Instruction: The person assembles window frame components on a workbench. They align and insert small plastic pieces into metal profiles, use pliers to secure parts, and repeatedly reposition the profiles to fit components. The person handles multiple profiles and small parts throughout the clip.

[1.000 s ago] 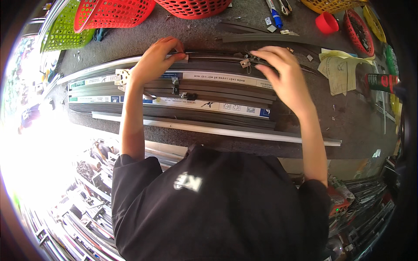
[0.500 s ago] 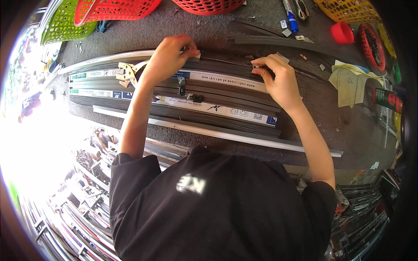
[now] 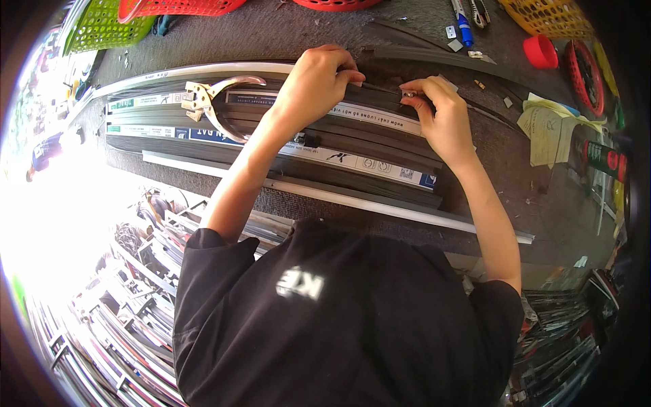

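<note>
My left hand [image 3: 315,85] is over the far edge of the bundled dark profiles, thumb and fingers pinched together. A small pale bit shows at its fingertips; what it grips is mostly hidden. To its right, my right hand [image 3: 444,119] pinches a small shiny metal piece [image 3: 408,94]. A thin dark strip [image 3: 381,88] runs between the two hands. Below them lie long dark profiles [image 3: 366,144] with printed labels. Hand pliers [image 3: 199,102] with a gold-coloured head and spread handles rest on the profiles. A small black fitting [image 3: 309,140] sits beside my left forearm.
Red baskets [image 3: 180,8], a green basket [image 3: 108,30] and a yellow basket [image 3: 548,17] line the far side. A blue marker [image 3: 464,30], a cutter knife [image 3: 480,13], a red cup [image 3: 540,51] and papers [image 3: 546,132] lie to the right. A white-edged profile [image 3: 380,205] runs along the near side.
My left hand has moved right, closer to the right hand, uncovering the pliers. My right hand has shifted slightly right and still pinches the small metal piece.
</note>
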